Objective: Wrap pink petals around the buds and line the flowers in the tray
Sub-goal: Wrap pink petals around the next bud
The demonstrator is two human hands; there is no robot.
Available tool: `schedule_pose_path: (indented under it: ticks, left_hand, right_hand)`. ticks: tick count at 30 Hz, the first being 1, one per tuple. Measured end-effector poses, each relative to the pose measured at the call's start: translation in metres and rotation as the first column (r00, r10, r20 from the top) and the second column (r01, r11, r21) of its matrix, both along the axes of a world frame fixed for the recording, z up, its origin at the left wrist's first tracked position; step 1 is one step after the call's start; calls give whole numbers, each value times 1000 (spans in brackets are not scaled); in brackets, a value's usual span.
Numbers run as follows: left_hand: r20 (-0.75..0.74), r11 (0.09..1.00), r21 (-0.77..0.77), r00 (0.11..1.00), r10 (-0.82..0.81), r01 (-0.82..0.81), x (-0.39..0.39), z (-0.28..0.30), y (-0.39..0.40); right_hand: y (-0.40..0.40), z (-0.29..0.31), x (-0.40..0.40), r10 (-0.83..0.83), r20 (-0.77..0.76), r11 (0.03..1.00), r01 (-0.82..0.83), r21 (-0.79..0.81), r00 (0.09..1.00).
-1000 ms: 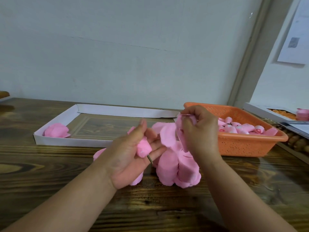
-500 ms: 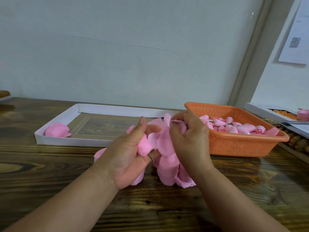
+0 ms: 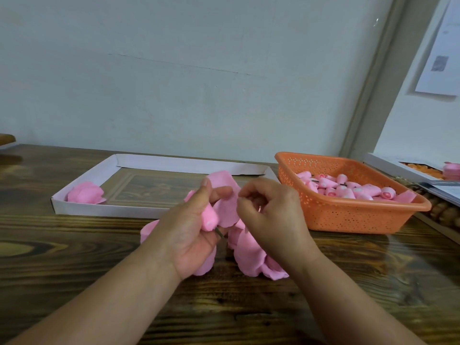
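Petals: one loose pink petal (image 3: pixel 225 200) now sits against the bud (image 3: pixel 208 218) in the left hand (image 3: pixel 191 232), where a second ago the right hand (image 3: pixel 271 220) was lifting it clear of the heap of petals (image 3: pixel 251 257) on the table (image 3: pixel 74 282). That hand has let it go and drawn back a little, so the petal looks handed over and ready to be wrapped round; the wrapping itself is not yet done.

From the head view, the left hand's fingers are curled round the bud, its thumb (image 3: pixel 205 192) pressing the petal's edge against it, and a thin wire stem (image 3: pixel 220 234) pokes out below. The right hand sits just beside the petal, fingers loosely curled; whether the fingertips pinch the petal's edge or hold nothing I cannot tell.

Behind, the white tray (image 3: pixel 82 210) holds a single finished flower (image 3: pixel 86 193) at its left end. The orange basket (image 3: pixel 348 215) to the right is full of bare buds, so most of the job seems to lie ahead.
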State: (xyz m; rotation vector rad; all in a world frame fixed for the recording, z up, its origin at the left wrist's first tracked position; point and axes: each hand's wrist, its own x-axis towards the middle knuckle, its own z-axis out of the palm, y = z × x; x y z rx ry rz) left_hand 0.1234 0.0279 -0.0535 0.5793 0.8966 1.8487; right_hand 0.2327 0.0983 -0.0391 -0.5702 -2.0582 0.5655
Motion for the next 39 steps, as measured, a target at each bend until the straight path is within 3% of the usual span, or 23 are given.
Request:
schedule_pose_path:
  ticks: [7,10,16,22,26,31,39]
  left_hand:
    - [-23,998,33,998,-61,62,0,-2,-2]
    - [-31,999,-17,999,-38,38,0,-2,-1]
    - [33,999,-47,999,13,-11,8,-4,3]
    - [-78,998,-49,997,26,-29,13,-6,2]
    - [-137,999,-36,990,14,-19,17,-8,2]
    - [-197,999,-12,979,-49,48,15,-9,0]
    - [-313,995,-17,944,-103,102,12,-9,-4]
  right_hand:
    - [-4,1,-3,71,177,991,-89,96,982]
    - [-5,1,-1,135,182,984,-153,89,974]
    - [-8,1,-4,286,127,953,-267,-145,950]
    - [-5,1,-4,378,46,868,-336,-365,925]
    - [-2,2,-1,440,-45,757,-397,-519,897]
    - [2,1,0,444,-140,651,-426,-629,885]
    - [4,4,3,437,-70,663,-374,-648,897]
